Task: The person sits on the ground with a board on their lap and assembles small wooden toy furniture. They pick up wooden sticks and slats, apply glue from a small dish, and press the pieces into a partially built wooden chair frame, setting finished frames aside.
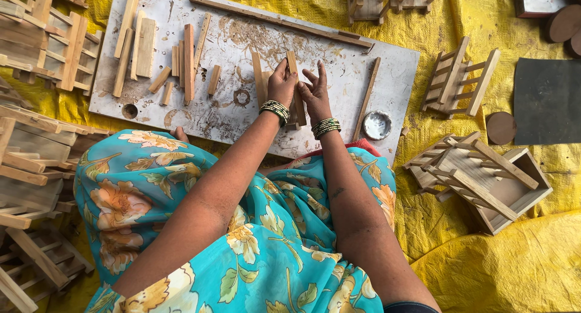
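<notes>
The wooden slat (296, 89) lies on the white work board (393, 77), near its front edge, and we see both hands on it. The left hand (282, 83) pinches its upper part with curled fingers, and the right hand (314, 94) presses beside it with the fingers partly spread — touching, not closed around. A second slat (258, 78) lies just to the left. A small round metal dish (377, 125) stands to the right on the board; what is in it we cannot tell. An open wooden box (514, 192) sits on the yellow sheet (514, 270), with slatted frames lying across it. Both forearms reach forward — bangles at each wrist.
</notes>
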Motion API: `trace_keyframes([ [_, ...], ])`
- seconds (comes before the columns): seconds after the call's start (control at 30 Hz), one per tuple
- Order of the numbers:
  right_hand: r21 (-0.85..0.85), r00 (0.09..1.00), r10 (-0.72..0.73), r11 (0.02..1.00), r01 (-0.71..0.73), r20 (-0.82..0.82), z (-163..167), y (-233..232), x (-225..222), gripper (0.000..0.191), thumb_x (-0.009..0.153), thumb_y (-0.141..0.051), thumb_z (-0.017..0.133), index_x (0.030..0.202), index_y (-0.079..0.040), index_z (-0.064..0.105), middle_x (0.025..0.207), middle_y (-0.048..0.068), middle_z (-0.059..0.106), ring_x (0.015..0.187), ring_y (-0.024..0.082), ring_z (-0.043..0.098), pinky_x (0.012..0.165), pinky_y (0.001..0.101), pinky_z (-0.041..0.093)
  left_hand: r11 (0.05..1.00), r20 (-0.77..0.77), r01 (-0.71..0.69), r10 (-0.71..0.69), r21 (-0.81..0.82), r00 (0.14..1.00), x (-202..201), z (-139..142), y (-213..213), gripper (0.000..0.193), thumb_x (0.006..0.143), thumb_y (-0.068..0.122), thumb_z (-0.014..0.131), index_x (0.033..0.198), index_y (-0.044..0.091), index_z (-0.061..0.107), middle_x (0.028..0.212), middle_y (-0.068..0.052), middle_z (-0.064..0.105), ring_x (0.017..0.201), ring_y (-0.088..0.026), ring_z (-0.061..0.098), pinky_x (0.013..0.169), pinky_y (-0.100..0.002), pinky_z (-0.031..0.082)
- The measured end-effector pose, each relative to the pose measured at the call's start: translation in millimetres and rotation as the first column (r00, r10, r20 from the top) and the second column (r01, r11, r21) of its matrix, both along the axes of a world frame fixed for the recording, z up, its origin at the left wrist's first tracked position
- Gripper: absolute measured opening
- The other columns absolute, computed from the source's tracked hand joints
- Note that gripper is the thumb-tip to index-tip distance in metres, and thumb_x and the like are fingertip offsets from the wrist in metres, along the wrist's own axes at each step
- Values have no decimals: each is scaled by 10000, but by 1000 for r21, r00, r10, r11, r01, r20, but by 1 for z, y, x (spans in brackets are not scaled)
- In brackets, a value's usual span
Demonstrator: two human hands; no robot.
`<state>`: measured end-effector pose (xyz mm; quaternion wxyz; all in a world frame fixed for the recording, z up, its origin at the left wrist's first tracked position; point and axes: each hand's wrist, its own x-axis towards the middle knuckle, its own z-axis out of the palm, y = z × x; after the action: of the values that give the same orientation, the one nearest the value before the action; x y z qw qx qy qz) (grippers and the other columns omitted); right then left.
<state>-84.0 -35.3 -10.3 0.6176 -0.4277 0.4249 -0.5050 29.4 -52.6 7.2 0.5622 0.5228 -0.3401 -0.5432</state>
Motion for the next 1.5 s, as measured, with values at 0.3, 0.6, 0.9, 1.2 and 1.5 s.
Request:
trace_keyframes([
  [0.3, 42, 1000, 3, 999, -3, 14, 4, 7, -6, 860, 991, -125, 687, 1649, -266, 151, 1579, 177, 448, 1167, 190, 607, 925, 320, 574, 995, 170, 33, -49, 98, 984, 6, 3, 2, 793, 852, -56, 553, 1603, 48, 324, 1525, -217, 520, 1361, -254, 589, 1094, -296, 505],
  [0.6, 138, 976, -155, 981, 134, 151, 6, 7, -30, 705, 993, -166, 677, 1598, -262, 327, 1478, 54, 579, 1181, 177, 589, 980, 435, 495, 808, 849, 535, -447, 249, 281, 30, 22, 43, 900, 833, 359, 821, 1519, 37, 336, 1658, -187, 86, 1520, -341, 192, 1199, -445, 310],
  [0.9, 106, 983, -112, 990, 97, 147, 6, 21, -52, 524, 982, -93, 688, 1481, -146, 537, 1394, 77, 675, 1157, 165, 655, 939, 341, 536, 893, 771, 434, -357, 116, 528, 111, 24, 57, 763, 816, 143, 687, 1537, 158, 440, 1706, -110, 215, 1472, -292, 402, 842, -412, 590],
  [1.2, 84, 990, -82, 994, 73, 114, 6, 38, -58, 518, 946, 47, 651, 1441, -69, 548, 1387, 87, 673, 1180, 157, 691, 957, 292, 587, 990, 623, 123, -54, -68, 780, 224, -25, 112, 422, 894, 121, 754, 1308, 115, 676, 1492, -115, 576, 1324, -270, 612, 1063, -393, 560],
  [1.5, -213, 809, 140, 927, -310, -571, 41, 79, -42, 807, 811, 3, 820, 1519, -182, 481, 1661, 55, 320, 1493, 272, 394, 1117, 434, 467, 889, 878, 454, -177, -51, 445, 154, -33, 128, 993, 736, 305, 919, 1552, 229, 358, 1631, -109, 254, 1350, -357, 542, 956, -394, 589],
])
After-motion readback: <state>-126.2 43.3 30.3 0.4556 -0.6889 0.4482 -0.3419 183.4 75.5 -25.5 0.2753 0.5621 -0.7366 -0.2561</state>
